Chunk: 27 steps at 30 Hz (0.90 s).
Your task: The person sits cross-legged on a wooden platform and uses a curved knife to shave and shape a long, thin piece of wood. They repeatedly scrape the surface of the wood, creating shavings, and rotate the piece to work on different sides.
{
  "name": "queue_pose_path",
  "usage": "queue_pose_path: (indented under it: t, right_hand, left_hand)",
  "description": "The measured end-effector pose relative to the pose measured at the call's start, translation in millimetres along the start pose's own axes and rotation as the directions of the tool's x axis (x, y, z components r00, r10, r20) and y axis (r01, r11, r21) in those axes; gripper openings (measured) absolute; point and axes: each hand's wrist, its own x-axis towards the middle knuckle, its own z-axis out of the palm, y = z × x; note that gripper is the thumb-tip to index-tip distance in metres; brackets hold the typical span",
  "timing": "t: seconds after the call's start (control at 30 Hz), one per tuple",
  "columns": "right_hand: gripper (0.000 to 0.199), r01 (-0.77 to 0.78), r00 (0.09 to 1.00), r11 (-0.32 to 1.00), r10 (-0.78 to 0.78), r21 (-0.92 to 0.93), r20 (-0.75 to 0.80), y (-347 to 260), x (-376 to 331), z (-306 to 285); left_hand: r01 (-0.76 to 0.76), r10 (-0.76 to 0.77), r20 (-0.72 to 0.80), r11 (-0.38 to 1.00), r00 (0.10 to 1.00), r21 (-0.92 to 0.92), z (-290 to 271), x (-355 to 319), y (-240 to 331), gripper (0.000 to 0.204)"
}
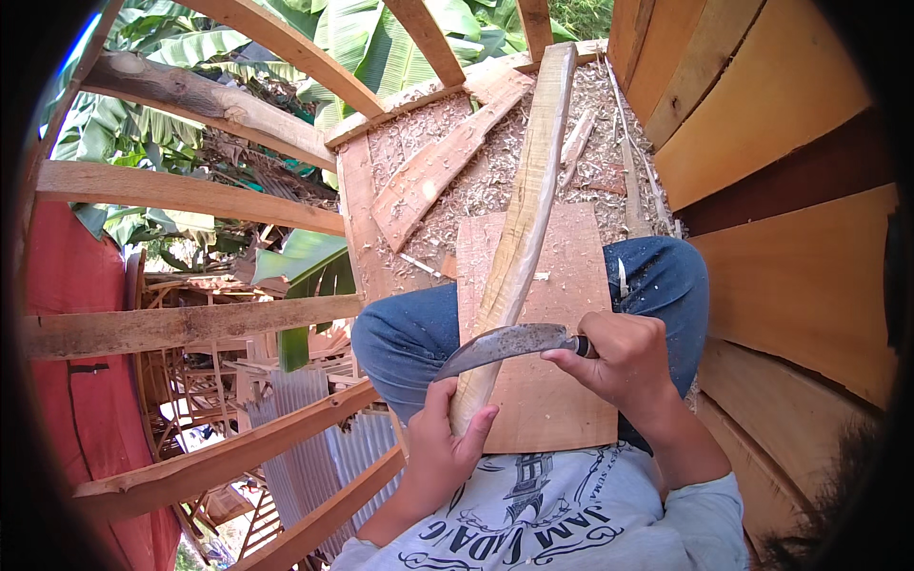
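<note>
The person sits with knees up, a flat reddish-brown wooden board (pixel 562 400) lying across their blue-jeaned lap (pixel 400 333). On it rests a long pale wooden stick (pixel 522 228), its far end running out over the shaving-strewn plank floor (pixel 476 181). The left hand (pixel 443 447) is wrapped around the stick's near end, thumb pressed against its side. The right hand (pixel 624 366) is clenched on the dark handle of a curved, rust-stained steel knife (pixel 505 344), whose blade lies crosswise on the stick just above the left hand. Orange wooden wall planks (pixel 790 266) rise to the right.
</note>
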Motion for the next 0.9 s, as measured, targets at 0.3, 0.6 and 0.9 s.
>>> queue_pose_path:
  t: [0.3, 0.6, 0.9]
  right_hand:
    - [0.060, 0.022, 0.965, 0.975, -0.079, -0.222, -0.250, 44.9, 14.4, -2.8]
    - [0.055, -0.397, 0.872, 0.910, 0.414, 0.117, -0.261, 60.0, 2.7, -43.8]
    - [0.058, 0.046, 0.995, 0.999, -0.047, -0.016, -0.087, -3.4, -4.5, 6.4]
  left_hand:
    - [-0.012, 0.012, 0.008, 1.000, 1.000, 0.002, 1.1, -7.9, 11.3, 0.037]
    - [0.177, -0.174, 0.030, 0.978, 0.984, -0.112, -7.2, -18.7, -9.0, 0.031]
    - [0.245, -0.187, 0.173, 0.870, 0.967, -0.428, -9.5, -23.7, -2.0, 0.030]
